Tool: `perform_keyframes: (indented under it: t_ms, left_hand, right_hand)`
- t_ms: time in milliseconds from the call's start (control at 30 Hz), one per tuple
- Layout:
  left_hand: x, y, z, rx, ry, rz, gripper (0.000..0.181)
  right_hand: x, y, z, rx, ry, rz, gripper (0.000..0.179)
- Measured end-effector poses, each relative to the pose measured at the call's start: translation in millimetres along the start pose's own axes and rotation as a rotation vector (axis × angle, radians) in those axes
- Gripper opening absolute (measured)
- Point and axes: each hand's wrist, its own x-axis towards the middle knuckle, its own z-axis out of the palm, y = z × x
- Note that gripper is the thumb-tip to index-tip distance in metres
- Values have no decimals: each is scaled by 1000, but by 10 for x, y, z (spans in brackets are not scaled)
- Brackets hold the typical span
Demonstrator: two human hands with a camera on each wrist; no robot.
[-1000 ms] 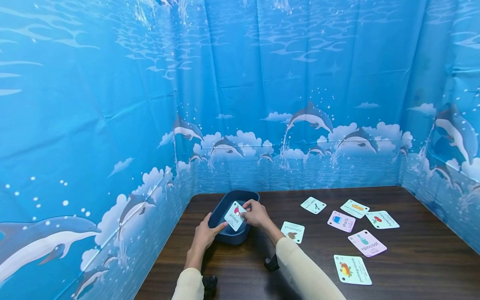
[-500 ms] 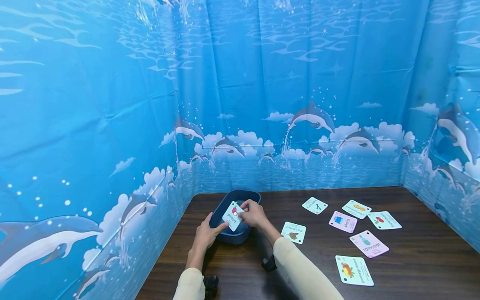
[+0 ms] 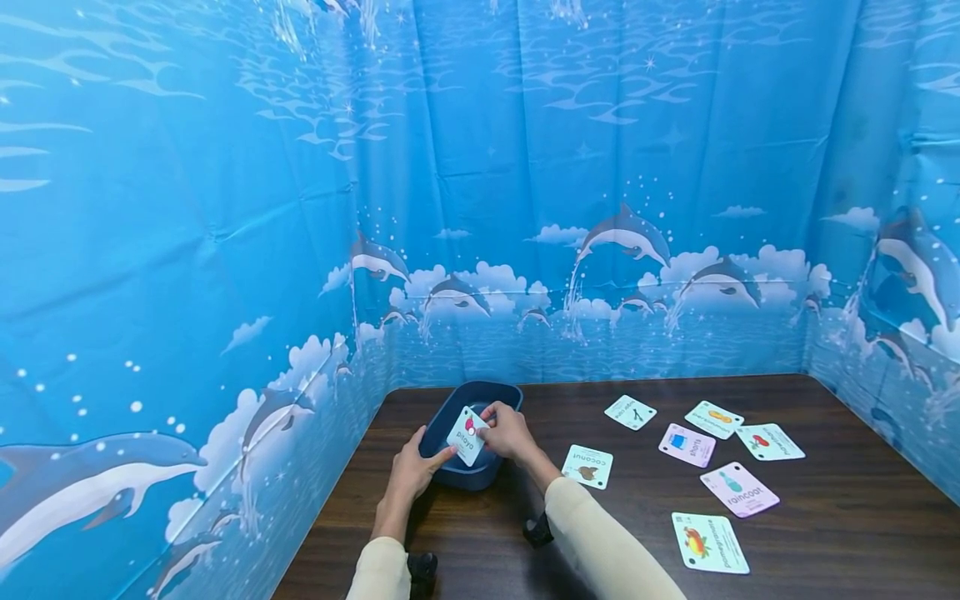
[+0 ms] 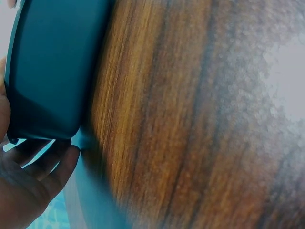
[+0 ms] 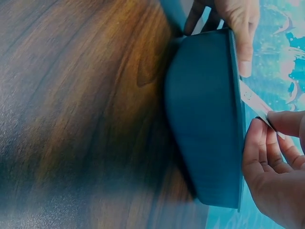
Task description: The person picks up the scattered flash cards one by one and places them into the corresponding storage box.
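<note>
A dark blue plastic bin (image 3: 437, 421) stands at the table's left side. My left hand (image 3: 410, 468) grips its left edge, the thumb over the rim and the fingers against the outer wall, as the left wrist view shows for the bin (image 4: 52, 67) and hand (image 4: 31, 183). My right hand (image 3: 507, 431) pinches a white "pitaya" card (image 3: 467, 442) between thumb and fingers, tilted over the bin's opening. In the right wrist view the card (image 5: 255, 102) appears nearly edge-on at the rim. The bin's floor is mostly hidden.
To the right on the dark wooden table (image 3: 622, 542) lie several picture cards: a coconut card (image 3: 588, 467), a shorts card (image 3: 687, 445), a raincoat card (image 3: 740, 489) and a pomegranate card (image 3: 709, 542) among them. A blue dolphin curtain (image 3: 465, 208) hangs behind and at both sides.
The pitaya card has shifted very slightly left in my right hand over the bin. My left hand keeps its grip, and the loose cards lie where they were.
</note>
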Motion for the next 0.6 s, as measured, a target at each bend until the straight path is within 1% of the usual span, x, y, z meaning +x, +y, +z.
perform_keyframes:
  t_ms: [133, 367, 600]
  left_hand:
    - [1, -4, -2, -4, 2, 5, 109]
    - [11, -19, 10, 5, 4, 0, 107]
    - [8, -8, 10, -7, 4, -3, 106]
  right_hand:
    - [-2, 3, 5, -30, -4, -8, 14]
    - [-23, 10, -2, -50, -19, 8, 15]
    - [-38, 4, -7, -82, -16, -13, 15]
